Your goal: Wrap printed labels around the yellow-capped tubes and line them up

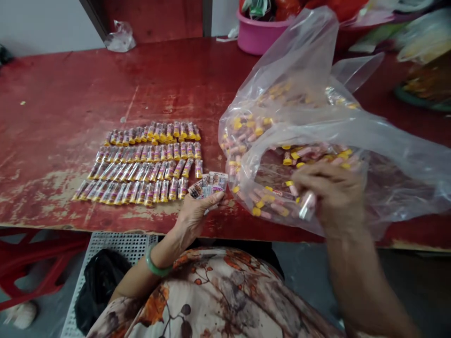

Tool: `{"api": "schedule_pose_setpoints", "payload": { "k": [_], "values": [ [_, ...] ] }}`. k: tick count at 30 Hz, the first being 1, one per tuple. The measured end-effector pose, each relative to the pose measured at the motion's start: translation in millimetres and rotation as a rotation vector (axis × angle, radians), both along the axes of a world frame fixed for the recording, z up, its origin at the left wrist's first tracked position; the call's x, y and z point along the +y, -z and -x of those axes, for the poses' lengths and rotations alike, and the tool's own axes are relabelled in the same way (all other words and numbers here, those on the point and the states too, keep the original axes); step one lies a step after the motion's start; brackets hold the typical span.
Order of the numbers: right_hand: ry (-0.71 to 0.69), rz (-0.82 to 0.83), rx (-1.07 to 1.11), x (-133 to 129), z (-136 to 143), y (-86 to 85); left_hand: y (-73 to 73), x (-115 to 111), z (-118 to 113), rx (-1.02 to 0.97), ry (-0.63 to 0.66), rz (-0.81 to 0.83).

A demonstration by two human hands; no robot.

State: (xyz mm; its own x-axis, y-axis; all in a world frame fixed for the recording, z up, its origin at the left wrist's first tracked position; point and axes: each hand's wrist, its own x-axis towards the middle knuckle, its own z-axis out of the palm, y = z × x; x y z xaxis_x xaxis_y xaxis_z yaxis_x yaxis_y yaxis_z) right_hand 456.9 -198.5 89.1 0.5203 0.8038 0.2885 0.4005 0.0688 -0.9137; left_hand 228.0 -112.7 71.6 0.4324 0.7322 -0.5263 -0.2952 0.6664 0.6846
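Note:
Between the thumb and fingers of my left hand [195,211] is a small fan of printed cards [210,182], over the table near its front edge. My right hand [333,192] is curled and smeared by motion at the mouth of a large clear plastic bag [398,141]. A small shiny clear tube [307,205] sticks out below its fingers. Inside the bag lie many loose pink tubes with yellow caps [278,206]. Left of my left hand, similar capped tubes [141,171] with printed paper in them lie side by side in several rows.
The worn red table [63,108] carries all this. At the back stand a pink basin [259,35] with things in it and a crumpled clear bag [120,37]. Below the left front edge are a red stool [38,263] and a black bag [102,281].

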Motion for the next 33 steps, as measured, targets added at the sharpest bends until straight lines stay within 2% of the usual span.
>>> {"api": "schedule_pose_setpoints", "payload": {
  "k": [3,6,10,15,18,22,26,28,31,33],
  "values": [
    [-0.203,0.224,0.147,6,52,2.6,2.2,-8,-3,0.004,0.038,-0.02],
    [-0.281,0.305,0.261,20,75,13.4,2.0,-12,-2,-0.012,0.089,-0.085],
    [-0.384,0.384,0.253,36,66,18.4,2.0,-8,3,0.006,0.207,-0.066],
    [-0.528,0.51,0.264,47,51,17.3,8.5,5,4,0.081,0.222,-0.011],
    [-0.583,0.489,0.217,48,49,16.2,12.1,9,2,0.066,0.246,-0.045],
    [-0.552,0.386,0.159,40,48,12.8,14.4,7,3,0.053,0.173,-0.032],
    [-0.448,0.282,0.324,19,44,17.9,14.7,3,8,0.033,0.092,0.076],
    [-0.46,0.257,0.397,9,44,25.3,13.2,2,10,0.04,0.045,0.098],
    [-0.515,0.192,0.27,0,48,35.5,10.0,0,12,0.067,-0.033,0.074],
    [-0.493,0.124,0.132,-3,54,37.9,8.0,-1,14,0.081,-0.096,0.04]
  ]
}}
